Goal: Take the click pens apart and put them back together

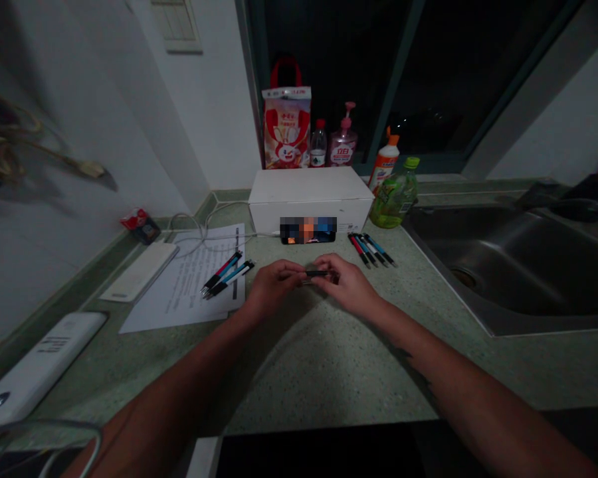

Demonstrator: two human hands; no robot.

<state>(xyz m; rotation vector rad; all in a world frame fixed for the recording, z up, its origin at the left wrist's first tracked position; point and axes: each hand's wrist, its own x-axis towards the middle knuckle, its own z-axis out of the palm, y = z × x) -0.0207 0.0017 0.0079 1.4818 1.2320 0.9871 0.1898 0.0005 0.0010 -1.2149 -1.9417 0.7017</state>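
Observation:
Above the counter, my left hand (274, 287) and my right hand (347, 282) meet with fingers pinched around a slim dark pen (317, 273). Its ends are covered by my fingers, so I cannot tell whether it is whole or in parts. A thin pale strip shows just below it, too small to make out. Several pens (228, 273) with red, blue and white barrels lie on a printed sheet (179, 307) to the left. Another row of similar pens (371, 250) lies to the right, beyond my right hand.
A phone (307, 231) with a lit screen leans against a white box (311, 189). Behind stand a pump bottle (343, 143), a red bag (287, 129) and a green bottle (396, 199). A steel sink (528, 259) is at right; a white power bank (139, 272) and cables at left.

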